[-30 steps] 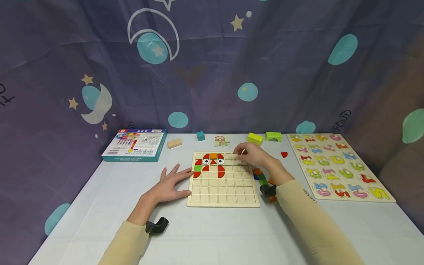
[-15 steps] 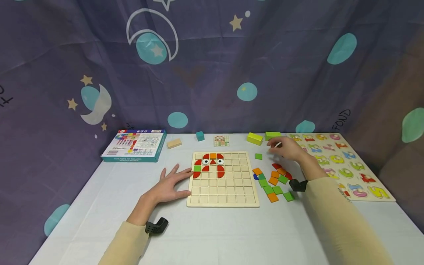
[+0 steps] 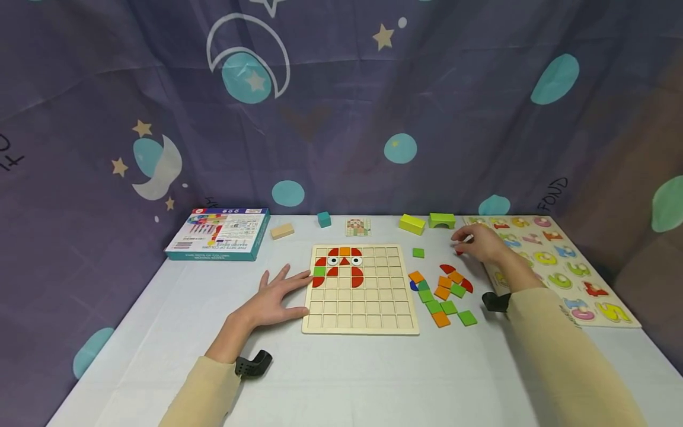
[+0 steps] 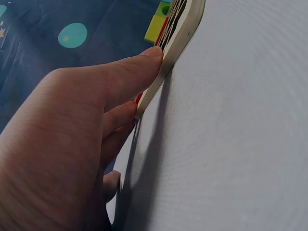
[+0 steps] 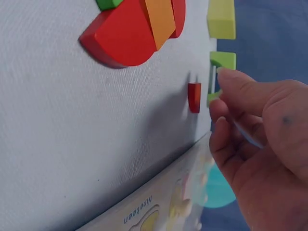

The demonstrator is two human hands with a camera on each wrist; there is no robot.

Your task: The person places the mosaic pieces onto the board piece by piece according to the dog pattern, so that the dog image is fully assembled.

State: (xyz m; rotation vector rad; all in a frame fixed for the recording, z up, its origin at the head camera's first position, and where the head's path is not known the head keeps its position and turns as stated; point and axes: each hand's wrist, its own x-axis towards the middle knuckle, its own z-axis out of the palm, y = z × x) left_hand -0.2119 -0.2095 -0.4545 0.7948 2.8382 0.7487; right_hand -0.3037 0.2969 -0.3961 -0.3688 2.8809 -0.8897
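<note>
My left hand (image 3: pixel 271 300) lies with fingers spread at the left side of a wooden grid board (image 3: pixel 360 327). In the left wrist view, thumb and fingertips touch the board's edge (image 4: pixel 180 45). Red, orange and green tiles and two eye tiles form a pattern in the board's upper left. My right hand (image 3: pixel 482 243) is beyond the loose tiles, fingers bent and apart, holding nothing visible. Just by its fingertips stands a small red rounded tile (image 5: pixel 194 98), mostly hidden by the hand in the head view.
Loose tiles (image 3: pixel 434 306) lie right of the board, with a green square (image 3: pixel 418 252) behind them. A number puzzle (image 3: pixel 597 305) lies far right. Behind are a yellow block (image 3: pixel 412 223), green arch (image 3: pixel 441 220), pattern card (image 3: pixel 358 226), teal cube (image 3: pixel 324 219), wooden block (image 3: pixel 282 230) and box (image 3: pixel 219 236).
My right hand has moved rightward from the board's upper right corner to the red tile, uncovering the loose tiles and the green square. My left hand has stayed at the board.
</note>
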